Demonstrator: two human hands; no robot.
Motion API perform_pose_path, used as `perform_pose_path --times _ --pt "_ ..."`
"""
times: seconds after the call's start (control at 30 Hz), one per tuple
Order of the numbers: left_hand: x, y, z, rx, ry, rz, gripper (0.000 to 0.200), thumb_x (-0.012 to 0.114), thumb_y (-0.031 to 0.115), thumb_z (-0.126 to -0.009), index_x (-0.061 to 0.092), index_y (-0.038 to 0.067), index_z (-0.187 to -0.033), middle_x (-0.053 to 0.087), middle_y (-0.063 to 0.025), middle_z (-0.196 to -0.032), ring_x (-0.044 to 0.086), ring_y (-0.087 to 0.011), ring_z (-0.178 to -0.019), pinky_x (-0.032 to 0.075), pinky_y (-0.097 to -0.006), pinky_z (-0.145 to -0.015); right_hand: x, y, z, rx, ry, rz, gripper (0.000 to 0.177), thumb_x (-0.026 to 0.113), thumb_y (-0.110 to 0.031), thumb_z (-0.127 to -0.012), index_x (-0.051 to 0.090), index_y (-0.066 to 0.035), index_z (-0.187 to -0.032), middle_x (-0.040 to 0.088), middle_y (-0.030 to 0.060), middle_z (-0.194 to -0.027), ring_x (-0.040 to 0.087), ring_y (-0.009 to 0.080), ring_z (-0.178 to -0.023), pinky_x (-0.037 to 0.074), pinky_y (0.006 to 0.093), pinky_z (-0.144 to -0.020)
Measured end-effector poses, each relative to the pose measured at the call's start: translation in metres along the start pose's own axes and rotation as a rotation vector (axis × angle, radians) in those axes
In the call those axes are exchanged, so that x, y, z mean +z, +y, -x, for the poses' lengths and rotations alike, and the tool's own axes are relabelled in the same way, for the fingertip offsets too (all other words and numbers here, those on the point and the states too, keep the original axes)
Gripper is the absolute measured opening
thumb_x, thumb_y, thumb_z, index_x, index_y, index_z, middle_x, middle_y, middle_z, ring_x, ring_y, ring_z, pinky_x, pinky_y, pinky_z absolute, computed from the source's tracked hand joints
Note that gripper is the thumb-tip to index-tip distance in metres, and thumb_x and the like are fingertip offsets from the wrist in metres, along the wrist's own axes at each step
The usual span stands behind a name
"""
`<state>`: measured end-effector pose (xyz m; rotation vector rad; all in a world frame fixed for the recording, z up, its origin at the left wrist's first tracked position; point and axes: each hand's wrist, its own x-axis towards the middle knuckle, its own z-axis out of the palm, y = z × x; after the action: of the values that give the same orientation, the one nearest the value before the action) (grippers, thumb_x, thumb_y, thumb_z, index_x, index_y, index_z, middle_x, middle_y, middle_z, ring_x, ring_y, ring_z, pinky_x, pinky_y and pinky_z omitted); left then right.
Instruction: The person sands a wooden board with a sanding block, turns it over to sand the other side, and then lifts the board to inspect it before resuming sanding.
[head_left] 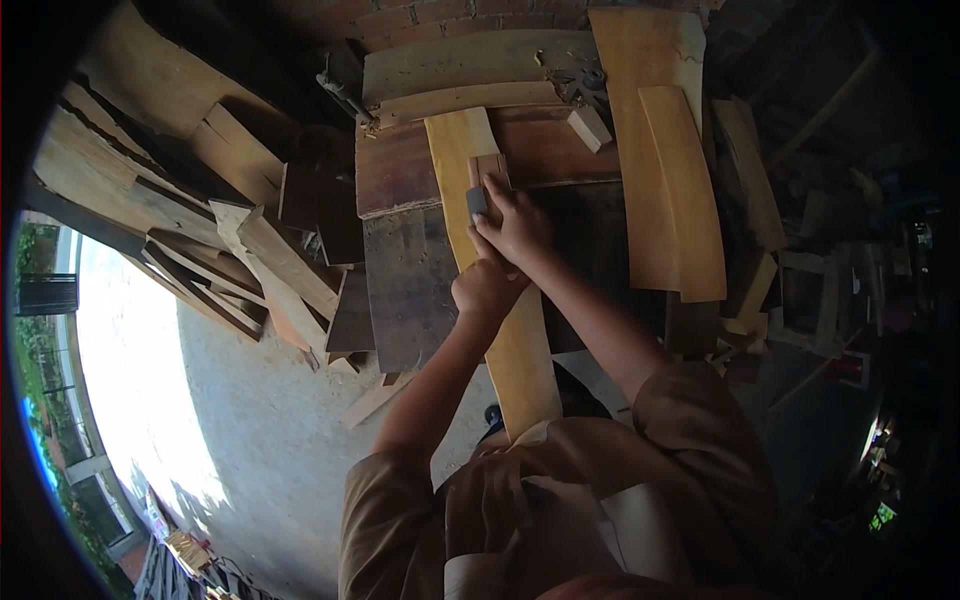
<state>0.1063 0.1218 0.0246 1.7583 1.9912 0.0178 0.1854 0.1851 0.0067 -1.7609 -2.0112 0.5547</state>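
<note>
Right hand point(515, 222) grasps block point(479, 203) on plank point(520, 365) toward the bench point(405, 290) far edge. Left hand point(485, 287) is clenched behind it, contents unclear. Judged mid-stroke smoothing; the next push needs even pressure.

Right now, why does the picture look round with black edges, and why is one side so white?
Head view: the wide lens bends everything and leaves black corners; the sunlit ground at left glares white; the right side is in deep shadow; the left hand, right hand, grey block and plank in the middle look fairly sharp.
</note>
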Motion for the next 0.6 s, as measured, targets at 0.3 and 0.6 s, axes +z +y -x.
perform_pose_path --times 0.3,0.6 --pt "0.094 -0.021 0.162 0.189 0.017 0.009 0.120 0.059 0.070 -0.060 0.010 -0.014 -0.131 0.057 -0.0063 -0.052 0.058 -0.0186 -0.041 0.044 -0.0298 -0.035 -0.019 0.009 0.185 0.070 0.022 -0.019 0.068 0.066 -0.036 -0.070 0.040 -0.022 -0.131 0.052 0.0155 -0.082 0.057 0.0308 -0.066 0.048 0.0385 -0.057" --pt "-0.024 0.012 -0.089 0.097 0.183 0.027 0.110 0.057 0.065 -0.065 0.013 -0.013 -0.129 0.061 -0.0124 -0.060 0.063 -0.0260 -0.055 0.049 -0.0352 -0.045 0.002 0.015 -0.096 -0.042 0.085 -0.048 0.063 0.060 -0.044 -0.073 0.040 -0.026 -0.130 0.056 0.0194 -0.095 0.060 0.0357 -0.082 0.049 0.0429 -0.072"
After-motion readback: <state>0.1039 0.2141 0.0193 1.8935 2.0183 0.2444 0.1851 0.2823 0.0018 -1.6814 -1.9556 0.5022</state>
